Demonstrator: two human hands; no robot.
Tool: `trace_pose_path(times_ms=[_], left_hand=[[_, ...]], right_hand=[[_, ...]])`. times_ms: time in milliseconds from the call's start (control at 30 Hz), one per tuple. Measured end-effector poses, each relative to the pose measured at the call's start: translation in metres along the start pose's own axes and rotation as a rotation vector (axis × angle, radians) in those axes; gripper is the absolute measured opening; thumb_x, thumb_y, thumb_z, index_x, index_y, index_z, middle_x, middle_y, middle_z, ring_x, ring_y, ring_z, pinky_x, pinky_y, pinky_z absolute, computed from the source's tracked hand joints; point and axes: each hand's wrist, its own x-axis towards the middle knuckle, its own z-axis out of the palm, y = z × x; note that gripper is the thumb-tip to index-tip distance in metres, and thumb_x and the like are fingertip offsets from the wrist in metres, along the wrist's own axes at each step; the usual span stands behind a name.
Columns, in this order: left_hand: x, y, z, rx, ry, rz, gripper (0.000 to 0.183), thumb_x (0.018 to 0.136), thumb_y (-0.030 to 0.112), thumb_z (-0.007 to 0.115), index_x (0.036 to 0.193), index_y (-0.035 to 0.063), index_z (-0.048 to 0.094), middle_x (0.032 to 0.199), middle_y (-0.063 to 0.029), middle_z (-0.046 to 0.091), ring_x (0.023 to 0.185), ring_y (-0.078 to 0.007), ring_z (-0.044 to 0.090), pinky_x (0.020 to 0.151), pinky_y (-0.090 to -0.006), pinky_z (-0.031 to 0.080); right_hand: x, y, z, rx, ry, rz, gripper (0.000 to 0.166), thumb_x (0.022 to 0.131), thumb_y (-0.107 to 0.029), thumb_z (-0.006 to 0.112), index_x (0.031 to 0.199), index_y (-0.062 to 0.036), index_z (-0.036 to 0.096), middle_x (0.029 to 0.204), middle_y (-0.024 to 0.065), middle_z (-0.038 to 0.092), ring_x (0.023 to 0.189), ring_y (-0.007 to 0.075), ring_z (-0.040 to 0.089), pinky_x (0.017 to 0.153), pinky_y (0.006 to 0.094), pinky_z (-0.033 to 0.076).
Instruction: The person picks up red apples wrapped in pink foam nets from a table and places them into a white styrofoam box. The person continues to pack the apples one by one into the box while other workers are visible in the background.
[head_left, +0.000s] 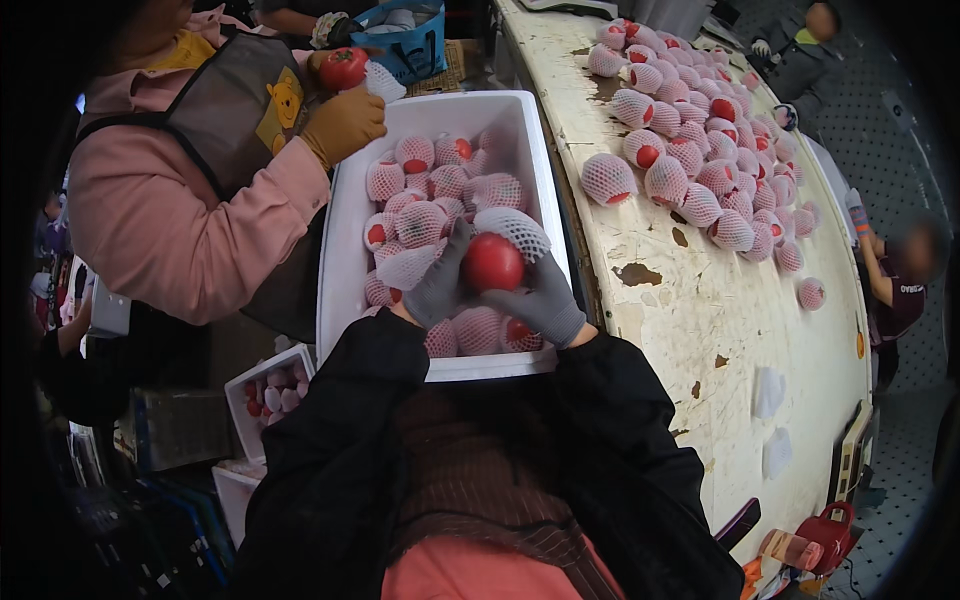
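A bare red tomato (493, 262) sits between my two gloved hands, above an open white foam box (442, 368). My left hand (439, 281), in a grey glove, holds its left side. My right hand (551, 304), gloved alike, grips it from the right, thumb along the lower side. A white foam net sleeve (517, 229) lies against the tomato's upper right, partly hiding my right fingers. Beside my left hand is another foam net (409, 268); whether that hand touches it, I cannot tell. Several net-wrapped tomatoes (420, 223) fill the box below.
A worktable (660, 322) with peeling paint bears a heap of netted tomatoes (720, 165) and two loose foam nets (769, 391). At left a co-worker's gloved hand (345, 124) is beside another tomato (343, 69). A smaller foam box (238, 405) stands lower left.
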Motion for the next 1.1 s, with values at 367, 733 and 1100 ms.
trace_pose_path(times_ms=[367, 733, 1100], left_hand=[[0.015, -0.004, -0.028, 0.257, 0.119, -0.110, 0.053, 0.082, 0.042, 0.062, 0.116, 0.0024, 0.051, 0.100, -0.0149, 0.061, 0.087, -0.0283, 0.062, 0.075, -0.0405, 0.052], [0.011, -0.012, -0.024, 0.924, -0.228, 0.482, 0.043, 0.082, 0.015, 0.065, 0.121, 0.0052, 0.049, 0.114, -0.0125, 0.055, 0.102, -0.0242, 0.057, 0.089, -0.0308, 0.047], [-0.019, -0.009, 0.007, 0.810, 0.365, 1.229, 0.014, 0.084, -0.002, 0.056, 0.096, 0.0024, 0.050, 0.083, -0.0060, 0.052, 0.071, -0.0119, 0.052, 0.062, -0.0249, 0.043]], right_hand=[[0.007, -0.007, -0.010, 1.079, 0.105, 0.441, 0.073, 0.085, -0.059, 0.045, 0.132, -0.0037, 0.037, 0.124, 0.0128, 0.049, 0.113, 0.0281, 0.051, 0.092, 0.0411, 0.047], [0.007, -0.010, -0.013, 1.274, 0.019, 0.604, 0.076, 0.085, -0.061, 0.045, 0.132, -0.0025, 0.035, 0.127, 0.0161, 0.047, 0.114, 0.0294, 0.051, 0.095, 0.0409, 0.045], [0.008, -0.014, -0.002, 0.008, 0.271, 0.151, 0.057, 0.072, -0.019, 0.072, 0.119, 0.0032, 0.049, 0.109, 0.0121, 0.056, 0.099, 0.0186, 0.056, 0.085, 0.0292, 0.047]])
